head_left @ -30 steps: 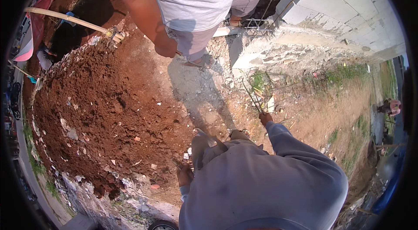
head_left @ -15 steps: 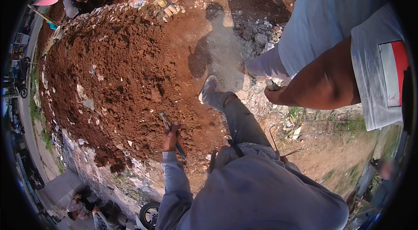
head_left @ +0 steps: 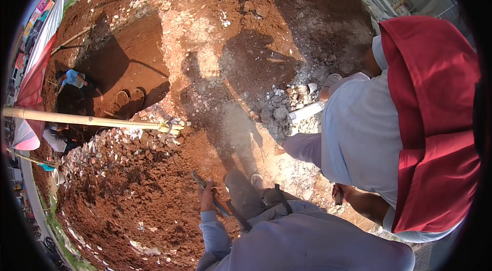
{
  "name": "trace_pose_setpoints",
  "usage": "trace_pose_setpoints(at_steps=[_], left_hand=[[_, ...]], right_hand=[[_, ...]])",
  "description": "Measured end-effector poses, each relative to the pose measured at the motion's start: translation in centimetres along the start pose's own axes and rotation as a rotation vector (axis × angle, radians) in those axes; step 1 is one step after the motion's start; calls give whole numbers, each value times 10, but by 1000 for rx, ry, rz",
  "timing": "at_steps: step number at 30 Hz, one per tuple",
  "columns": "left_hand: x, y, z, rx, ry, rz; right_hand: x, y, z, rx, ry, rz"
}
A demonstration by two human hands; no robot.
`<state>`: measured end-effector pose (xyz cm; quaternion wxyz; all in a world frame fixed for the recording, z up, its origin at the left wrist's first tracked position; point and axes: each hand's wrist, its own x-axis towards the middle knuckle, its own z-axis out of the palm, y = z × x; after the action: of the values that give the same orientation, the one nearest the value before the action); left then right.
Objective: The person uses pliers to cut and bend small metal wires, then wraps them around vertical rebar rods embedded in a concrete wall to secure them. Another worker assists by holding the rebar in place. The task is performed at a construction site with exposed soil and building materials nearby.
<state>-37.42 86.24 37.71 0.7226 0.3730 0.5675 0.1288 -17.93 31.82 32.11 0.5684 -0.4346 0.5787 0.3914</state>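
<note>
My left hand (head_left: 207, 198) is closed around what looks like a pair of pliers (head_left: 223, 207). Its metal end points up and away from me over the red soil, and its handles stick out below my fist toward my leg. Loose reddish-brown soil (head_left: 138, 184) lies beneath and to the left of that hand. My right hand does not show; my grey-sleeved body fills the lower edge. Close on my right, a co-worker's hand (head_left: 342, 193) grips a short dark object that I cannot make out.
The co-worker in grey and red (head_left: 359, 127) stands close on my right. A dug pit (head_left: 123, 61) with people in it lies ahead left. A bamboo pole (head_left: 92, 119) reaches across its near side. Broken rubble (head_left: 279, 112) and a white pipe-like piece (head_left: 306, 112) lie ahead.
My view has moved forward, bringing more of the pit and bamboo poles in. The co-worker now shows from behind, with the red cloth in view. My left hand keeps hold of the pliers.
</note>
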Motion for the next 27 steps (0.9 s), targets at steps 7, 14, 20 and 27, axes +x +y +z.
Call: trace_pose_setpoints(at_steps=[7,14,20,27], left_hand=[[142,165,67,294,-168,84],[227,321,198,529,-432,55],[273,380,401,662,-587,94],[277,347,664,724,-703,1]], right_hand=[[-23,-46,157,65,16,-194],[-67,-151,324,68,-37,-379],[-73,-260,377,84,-4,-584],[-60,-419,307,157,303,-632]])
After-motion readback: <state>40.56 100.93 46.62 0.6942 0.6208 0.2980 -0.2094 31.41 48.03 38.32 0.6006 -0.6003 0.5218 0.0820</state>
